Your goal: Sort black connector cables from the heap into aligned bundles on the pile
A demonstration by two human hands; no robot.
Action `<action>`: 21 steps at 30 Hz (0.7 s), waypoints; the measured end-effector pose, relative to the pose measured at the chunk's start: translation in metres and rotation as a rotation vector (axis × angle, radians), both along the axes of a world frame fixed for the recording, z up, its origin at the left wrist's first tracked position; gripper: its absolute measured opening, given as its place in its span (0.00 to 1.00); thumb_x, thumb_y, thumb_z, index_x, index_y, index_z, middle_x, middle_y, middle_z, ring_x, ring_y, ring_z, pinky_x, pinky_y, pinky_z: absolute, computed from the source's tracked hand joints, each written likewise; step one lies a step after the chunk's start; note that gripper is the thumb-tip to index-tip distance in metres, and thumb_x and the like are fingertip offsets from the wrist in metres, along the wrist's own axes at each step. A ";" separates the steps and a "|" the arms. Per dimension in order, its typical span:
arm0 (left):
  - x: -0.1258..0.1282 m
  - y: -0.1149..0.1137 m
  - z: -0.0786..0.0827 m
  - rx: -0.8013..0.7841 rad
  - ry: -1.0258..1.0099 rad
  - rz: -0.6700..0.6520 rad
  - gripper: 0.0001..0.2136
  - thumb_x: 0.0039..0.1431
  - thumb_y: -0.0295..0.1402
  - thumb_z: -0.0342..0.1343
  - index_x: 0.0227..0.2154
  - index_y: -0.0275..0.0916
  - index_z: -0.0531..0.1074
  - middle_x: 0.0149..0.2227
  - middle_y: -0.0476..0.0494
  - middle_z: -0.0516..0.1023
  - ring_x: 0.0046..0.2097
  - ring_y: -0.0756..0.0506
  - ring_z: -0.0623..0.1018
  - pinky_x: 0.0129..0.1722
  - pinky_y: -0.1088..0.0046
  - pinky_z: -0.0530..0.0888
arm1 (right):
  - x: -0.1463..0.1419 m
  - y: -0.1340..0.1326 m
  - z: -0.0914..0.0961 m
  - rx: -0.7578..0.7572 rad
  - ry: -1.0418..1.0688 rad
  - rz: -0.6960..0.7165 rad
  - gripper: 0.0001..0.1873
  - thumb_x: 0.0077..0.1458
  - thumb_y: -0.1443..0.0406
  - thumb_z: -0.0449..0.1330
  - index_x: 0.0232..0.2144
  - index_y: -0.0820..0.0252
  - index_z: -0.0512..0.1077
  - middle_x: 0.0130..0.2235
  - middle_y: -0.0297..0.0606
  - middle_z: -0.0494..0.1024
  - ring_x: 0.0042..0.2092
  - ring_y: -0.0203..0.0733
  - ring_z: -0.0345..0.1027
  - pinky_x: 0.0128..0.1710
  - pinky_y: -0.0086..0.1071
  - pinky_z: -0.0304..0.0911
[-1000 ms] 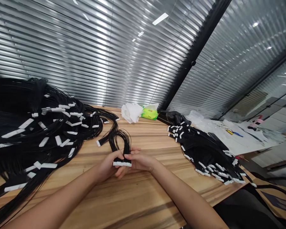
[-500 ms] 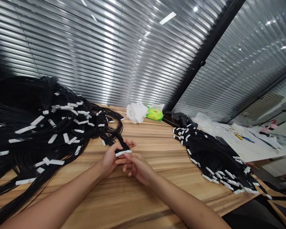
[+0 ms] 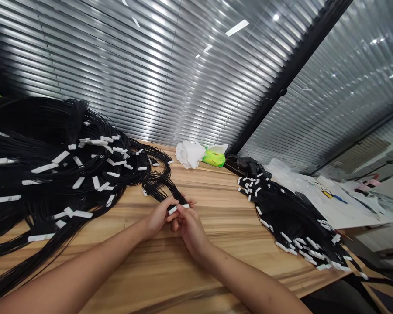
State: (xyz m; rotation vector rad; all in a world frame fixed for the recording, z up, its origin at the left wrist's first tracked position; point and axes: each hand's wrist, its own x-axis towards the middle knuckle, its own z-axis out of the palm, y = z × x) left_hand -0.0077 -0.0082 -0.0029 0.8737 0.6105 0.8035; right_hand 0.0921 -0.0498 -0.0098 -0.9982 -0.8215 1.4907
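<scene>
A flat bundle of thin black wires (image 3: 175,192) runs from the left pile down to my hands and ends in a narrow white strip (image 3: 180,208), perhaps a connector or tape. My left hand (image 3: 162,214) is closed around the bundle just behind this strip. The thumb of my right hand (image 3: 191,224) presses on the strip, with its fingers curled beneath. Some of the fingers on both hands are hidden behind the bundle. To the left lies a big heap of black wires (image 3: 49,117) with many similar white ends.
On the right of the wooden table (image 3: 216,192) lies another pile of black wires (image 3: 291,213) with white ends. Crumpled white tissue (image 3: 189,153) and a green tissue pack (image 3: 214,157) sit at the back, before the metal blinds (image 3: 118,65). Clear plastic (image 3: 278,170) lies farther right.
Both hands and the strip end have shifted slightly right and up in the picture. My right fingers have curled in closer to the strip. The view has tilted a little.
</scene>
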 end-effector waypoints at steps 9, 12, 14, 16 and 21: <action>0.000 0.011 0.001 0.324 0.159 0.447 0.21 0.50 0.45 0.59 0.45 0.39 0.73 0.45 0.39 0.78 0.43 0.42 0.76 0.40 0.69 0.72 | 0.039 0.026 0.007 0.282 -0.307 -0.371 0.20 0.50 0.48 0.60 0.23 0.59 0.71 0.23 0.37 0.73 0.23 0.36 0.56 0.28 0.32 0.56; -0.004 0.014 0.006 0.362 0.219 0.451 0.15 0.48 0.44 0.61 0.34 0.38 0.76 0.34 0.42 0.79 0.36 0.44 0.75 0.39 0.69 0.71 | 0.038 0.027 0.006 0.289 -0.323 -0.331 0.20 0.51 0.49 0.59 0.23 0.60 0.71 0.22 0.36 0.72 0.23 0.35 0.55 0.28 0.32 0.56; -0.004 0.014 0.008 0.388 0.237 0.432 0.13 0.47 0.44 0.61 0.27 0.38 0.75 0.28 0.45 0.78 0.33 0.45 0.74 0.37 0.70 0.71 | 0.035 0.025 0.004 0.281 -0.343 -0.292 0.20 0.52 0.50 0.59 0.22 0.60 0.71 0.20 0.33 0.69 0.23 0.35 0.55 0.28 0.32 0.56; -0.004 0.013 0.009 0.410 0.257 0.435 0.12 0.47 0.43 0.61 0.23 0.38 0.73 0.25 0.47 0.76 0.31 0.46 0.73 0.35 0.71 0.71 | 0.033 0.023 0.003 0.280 -0.362 -0.277 0.20 0.52 0.50 0.59 0.22 0.59 0.71 0.19 0.32 0.67 0.22 0.35 0.55 0.28 0.32 0.56; -0.004 0.012 0.006 0.447 0.268 0.467 0.12 0.48 0.42 0.61 0.22 0.38 0.73 0.24 0.46 0.76 0.30 0.47 0.72 0.34 0.71 0.70 | 0.033 0.022 0.004 0.286 -0.357 -0.294 0.19 0.51 0.50 0.60 0.21 0.59 0.70 0.18 0.31 0.66 0.22 0.34 0.55 0.27 0.31 0.55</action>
